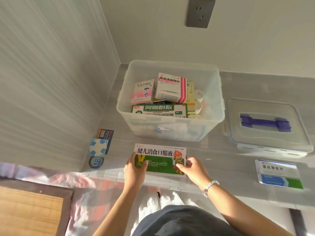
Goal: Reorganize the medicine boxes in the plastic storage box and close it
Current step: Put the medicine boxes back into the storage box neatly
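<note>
A person's left hand [134,165] and right hand [191,166] grip the 2 short ends of a flat green-and-white medicine box [160,160], thumbs curled onto its glossy printed face, fingers tucked out of sight beneath. Just beyond the fingertips stands the translucent plastic storage box [170,130], uncovered and already crowded with upright and tilted cartons, among them a pink carton [144,91], a red-striped carton [169,87] and a long green carton [159,110] leaning against the near wall. The step in hand appears to be sorting: this wide carton looks set either to go into the bin or to be laid aside. Fitting it in would likely call for standing it on edge or shifting the jumbled cartons first. Well to the right of the right hand lies the clear lid [265,126] with its purple handle [265,122], not yet fitted. A blue-and-white carton [278,174] rests nearer on that side; small packets [99,145] lie left of the left hand, on the smooth grey surface [221,160].
</note>
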`<state>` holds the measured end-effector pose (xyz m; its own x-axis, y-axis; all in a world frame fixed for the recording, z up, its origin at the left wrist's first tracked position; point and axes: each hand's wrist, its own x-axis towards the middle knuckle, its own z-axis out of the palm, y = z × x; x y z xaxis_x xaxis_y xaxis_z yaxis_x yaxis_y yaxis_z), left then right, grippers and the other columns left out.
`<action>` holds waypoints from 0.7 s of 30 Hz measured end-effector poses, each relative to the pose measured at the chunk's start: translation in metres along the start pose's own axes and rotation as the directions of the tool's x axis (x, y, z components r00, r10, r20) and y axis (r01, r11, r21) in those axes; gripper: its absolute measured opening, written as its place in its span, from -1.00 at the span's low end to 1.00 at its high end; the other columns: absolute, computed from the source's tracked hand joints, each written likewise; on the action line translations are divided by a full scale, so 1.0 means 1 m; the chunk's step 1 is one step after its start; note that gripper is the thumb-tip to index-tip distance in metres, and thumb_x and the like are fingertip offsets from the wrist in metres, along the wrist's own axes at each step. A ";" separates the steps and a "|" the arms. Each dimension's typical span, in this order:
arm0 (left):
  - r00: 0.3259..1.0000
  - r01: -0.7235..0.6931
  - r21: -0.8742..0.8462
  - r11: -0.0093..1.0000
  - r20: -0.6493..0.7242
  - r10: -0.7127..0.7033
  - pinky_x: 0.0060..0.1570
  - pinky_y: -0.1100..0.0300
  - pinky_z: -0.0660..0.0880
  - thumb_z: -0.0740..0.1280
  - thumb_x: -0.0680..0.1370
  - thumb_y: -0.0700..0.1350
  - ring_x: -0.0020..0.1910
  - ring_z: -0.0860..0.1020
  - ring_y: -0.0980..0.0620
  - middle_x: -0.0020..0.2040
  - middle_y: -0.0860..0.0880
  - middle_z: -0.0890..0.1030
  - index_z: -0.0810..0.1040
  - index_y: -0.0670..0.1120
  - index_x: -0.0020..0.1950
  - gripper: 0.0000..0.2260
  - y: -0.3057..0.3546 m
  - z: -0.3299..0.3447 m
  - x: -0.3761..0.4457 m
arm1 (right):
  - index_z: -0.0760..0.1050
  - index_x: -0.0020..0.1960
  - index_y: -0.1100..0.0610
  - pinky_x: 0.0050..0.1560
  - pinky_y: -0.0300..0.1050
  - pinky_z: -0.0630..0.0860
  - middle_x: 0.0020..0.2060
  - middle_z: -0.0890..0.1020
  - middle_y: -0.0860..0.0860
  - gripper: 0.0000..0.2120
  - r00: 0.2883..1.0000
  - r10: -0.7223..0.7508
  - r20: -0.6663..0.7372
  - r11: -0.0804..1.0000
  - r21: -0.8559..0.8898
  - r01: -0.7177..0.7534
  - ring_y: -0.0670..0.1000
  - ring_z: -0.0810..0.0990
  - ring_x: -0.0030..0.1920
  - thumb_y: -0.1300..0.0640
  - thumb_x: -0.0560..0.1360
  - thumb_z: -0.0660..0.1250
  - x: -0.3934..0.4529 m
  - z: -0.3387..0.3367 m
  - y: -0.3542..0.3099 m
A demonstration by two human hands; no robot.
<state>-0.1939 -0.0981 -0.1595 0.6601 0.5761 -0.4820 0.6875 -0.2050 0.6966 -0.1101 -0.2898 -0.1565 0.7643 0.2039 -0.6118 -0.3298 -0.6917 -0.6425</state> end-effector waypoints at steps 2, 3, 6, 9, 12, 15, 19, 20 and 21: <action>1.000 -0.004 -0.036 0.999 -0.017 0.003 0.08 -0.05 0.51 0.35 0.50 -0.09 0.13 0.55 -0.11 0.12 -0.06 0.60 0.35 -0.02 0.34 -0.57 0.001 -0.004 -0.003 | 0.45 0.16 0.17 -0.13 -0.15 0.58 0.02 0.63 0.03 -0.60 1.000 0.002 -0.011 0.999 0.038 -0.002 -0.03 0.62 -0.08 0.02 0.40 0.42 -0.004 0.000 0.002; 0.999 -0.009 -0.038 0.999 -0.033 0.008 0.06 -0.03 0.51 0.37 0.49 -0.09 0.13 0.54 -0.09 0.11 -0.04 0.60 0.35 -0.01 0.34 -0.56 0.002 -0.006 -0.005 | 0.44 0.16 0.16 -0.15 -0.17 0.58 0.03 0.61 0.03 -0.62 1.000 0.005 -0.013 0.999 0.053 -0.004 -0.04 0.61 -0.09 0.05 0.41 0.42 -0.006 0.000 0.003; 0.995 -0.006 -0.067 0.998 -0.095 -0.001 0.20 -0.11 0.44 0.42 0.45 -0.07 0.23 0.47 -0.09 0.18 -0.10 0.55 0.33 -0.06 0.39 -0.45 0.003 -0.016 -0.014 | 0.44 0.15 0.08 -0.25 -0.23 0.57 0.01 0.58 0.00 -0.69 0.999 -0.021 -0.032 0.996 0.088 0.024 -0.07 0.60 -0.17 0.13 0.43 0.40 -0.018 -0.002 0.005; 0.988 -0.021 -0.109 0.994 -0.156 0.003 0.19 -0.09 0.46 0.43 0.44 -0.08 0.16 0.50 -0.08 0.15 -0.10 0.54 0.41 -0.06 0.36 -0.49 0.009 -0.031 -0.028 | 0.45 0.06 0.07 -0.36 -0.38 0.45 -0.09 0.60 -0.02 -0.71 0.992 -0.070 -0.102 0.986 0.142 0.084 -0.11 0.59 -0.21 0.13 0.39 0.45 -0.034 -0.005 -0.001; 0.967 -0.092 -0.150 0.984 -0.248 0.052 0.09 -0.03 0.49 0.45 0.42 -0.10 0.03 0.51 0.01 0.01 0.02 0.55 0.51 0.00 0.24 -0.60 0.021 -0.051 -0.043 | 0.46 0.05 0.08 -0.20 -0.26 0.49 -0.10 0.60 0.00 -0.64 0.974 -0.131 -0.187 0.970 0.179 0.165 -0.01 0.61 -0.14 0.16 0.32 0.51 -0.054 -0.013 -0.016; 0.942 -0.174 -0.285 0.943 -0.326 0.076 0.08 0.03 0.52 0.48 0.39 -0.14 0.01 0.54 0.08 0.01 0.07 0.58 0.54 0.12 0.12 -0.65 0.040 -0.073 -0.058 | 0.45 0.03 -0.01 -0.12 -0.14 0.57 -0.12 0.64 -0.01 -0.62 0.949 -0.207 -0.237 0.939 0.224 0.261 -0.05 0.63 -0.16 0.17 0.30 0.52 -0.074 -0.024 -0.036; 0.906 -0.319 -0.351 0.880 -0.386 0.174 -0.04 0.07 0.59 0.49 0.38 -0.15 -0.01 0.60 0.07 0.03 -0.01 0.63 0.55 0.29 -0.02 -0.64 0.072 -0.099 -0.073 | 0.42 -0.01 -0.16 -0.28 -0.33 0.54 -0.18 0.64 -0.11 -0.63 0.924 -0.288 -0.251 0.879 0.313 0.359 -0.24 0.62 -0.21 0.10 0.31 0.50 -0.093 -0.044 -0.063; 0.898 -0.343 -0.342 0.875 -0.392 0.199 -0.04 0.04 0.58 0.49 0.38 -0.13 0.00 0.61 0.03 0.03 0.00 0.63 0.54 0.32 -0.02 -0.64 0.080 -0.104 -0.076 | 0.42 -0.01 -0.15 -0.29 -0.36 0.53 -0.19 0.63 -0.10 -0.63 0.920 -0.298 -0.255 0.861 0.344 0.374 -0.24 0.61 -0.22 0.10 0.31 0.50 -0.095 -0.050 -0.068; 0.892 -0.365 -0.342 0.866 -0.396 0.220 -0.07 0.03 0.57 0.48 0.39 -0.12 -0.01 0.61 0.02 0.02 0.02 0.63 0.54 0.33 -0.02 -0.64 0.089 -0.109 -0.078 | 0.43 -0.01 -0.15 -0.30 -0.37 0.52 -0.19 0.62 -0.08 -0.63 0.914 -0.308 -0.262 0.845 0.366 0.390 -0.23 0.61 -0.23 0.10 0.30 0.50 -0.098 -0.055 -0.075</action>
<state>-0.2173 -0.0750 -0.0025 0.6202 0.7816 -0.0664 0.2506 -0.1172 0.9610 -0.1299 -0.2959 -0.0235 0.9459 0.2180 -0.2404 -0.1836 -0.2515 -0.9503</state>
